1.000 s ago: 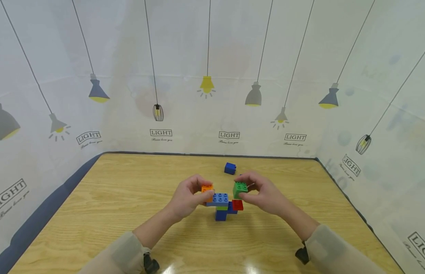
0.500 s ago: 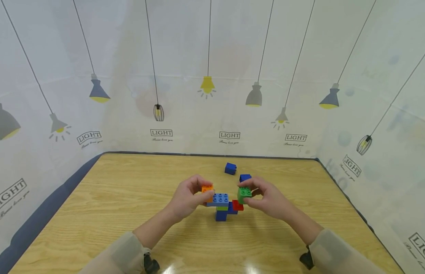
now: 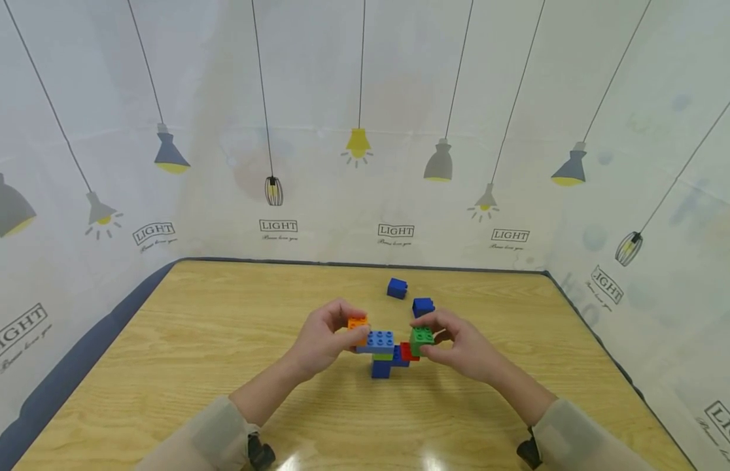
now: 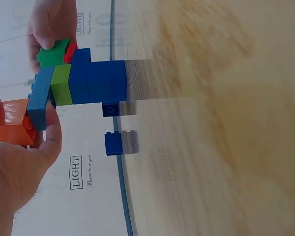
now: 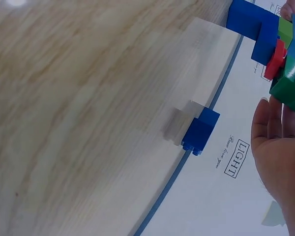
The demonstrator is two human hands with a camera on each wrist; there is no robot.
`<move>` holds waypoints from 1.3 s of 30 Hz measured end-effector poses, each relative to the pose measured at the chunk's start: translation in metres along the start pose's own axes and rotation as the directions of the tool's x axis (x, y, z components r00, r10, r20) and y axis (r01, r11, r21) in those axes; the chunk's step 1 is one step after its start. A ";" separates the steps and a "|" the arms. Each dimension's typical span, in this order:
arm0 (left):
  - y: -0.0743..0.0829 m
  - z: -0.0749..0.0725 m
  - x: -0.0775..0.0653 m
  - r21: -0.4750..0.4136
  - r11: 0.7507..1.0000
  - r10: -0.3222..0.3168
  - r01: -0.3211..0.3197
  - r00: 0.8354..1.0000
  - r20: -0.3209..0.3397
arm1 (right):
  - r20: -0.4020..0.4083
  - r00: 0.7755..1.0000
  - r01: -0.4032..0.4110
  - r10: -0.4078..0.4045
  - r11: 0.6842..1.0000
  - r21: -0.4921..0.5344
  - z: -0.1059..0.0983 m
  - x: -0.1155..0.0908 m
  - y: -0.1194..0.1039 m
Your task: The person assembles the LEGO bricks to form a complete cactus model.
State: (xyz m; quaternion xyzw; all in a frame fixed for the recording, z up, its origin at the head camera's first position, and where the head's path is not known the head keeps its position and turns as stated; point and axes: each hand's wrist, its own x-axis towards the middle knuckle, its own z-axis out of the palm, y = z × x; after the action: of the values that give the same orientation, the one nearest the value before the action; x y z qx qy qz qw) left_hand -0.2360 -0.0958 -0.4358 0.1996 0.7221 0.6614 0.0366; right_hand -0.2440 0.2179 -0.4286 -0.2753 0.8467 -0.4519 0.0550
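Note:
A small build of toy building bricks stands upright on the table: a dark blue brick (image 3: 381, 369) at the bottom, lime green (image 4: 63, 84) above it, and a light blue brick (image 3: 379, 341) across the top. My left hand (image 3: 319, 340) pinches the orange brick (image 3: 357, 322) at the build's left end, fingertips also at the light blue brick. On the right side a red brick (image 3: 406, 351) sits on a dark blue one (image 4: 80, 73). Between thumb and fingers, my right hand (image 3: 464, 343) grips a green brick (image 3: 422, 338), its lower side right at the red brick.
Two loose dark blue bricks lie behind the build, one farther back (image 3: 397, 288) and one (image 3: 423, 306) just beyond the right hand. The wood-grain table (image 3: 235, 307) ends at a printed backdrop (image 3: 318, 242) at the back and sides.
My right hand has moved the green brick slightly right and down toward the red brick, uncovering the second loose blue brick. The left hand has kept its hold on the orange brick.

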 end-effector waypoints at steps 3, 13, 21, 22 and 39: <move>0.001 0.000 0.000 0.000 1.000 0.003 -0.003 1.000 -0.002 | 0.001 1.000 0.001 -0.001 1.000 0.020 0.001 -0.001 0.002; 0.003 0.001 0.000 0.011 1.000 0.000 0.000 1.000 0.004 | 0.076 0.996 -0.074 0.055 0.961 0.266 0.004 -0.005 0.011; 0.004 0.000 -0.001 0.001 1.000 -0.006 0.006 1.000 0.007 | 0.075 0.993 -0.109 0.089 0.934 0.339 0.008 -0.006 0.014; 0.004 0.000 -0.001 -0.001 1.000 -0.006 0.006 1.000 0.008 | 0.074 0.993 -0.111 0.091 0.932 0.346 0.008 -0.007 0.014; 0.003 0.001 -0.001 -0.011 1.000 -0.006 0.006 1.000 0.010 | 0.063 0.991 -0.133 0.118 0.919 0.371 0.012 -0.008 0.013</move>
State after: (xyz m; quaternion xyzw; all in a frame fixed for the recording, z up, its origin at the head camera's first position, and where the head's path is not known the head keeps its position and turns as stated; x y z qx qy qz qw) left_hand -0.2344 -0.0954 -0.4327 0.2007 0.7187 0.6643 0.0434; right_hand -0.2392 0.2191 -0.4471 -0.2138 0.7598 -0.5949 0.1519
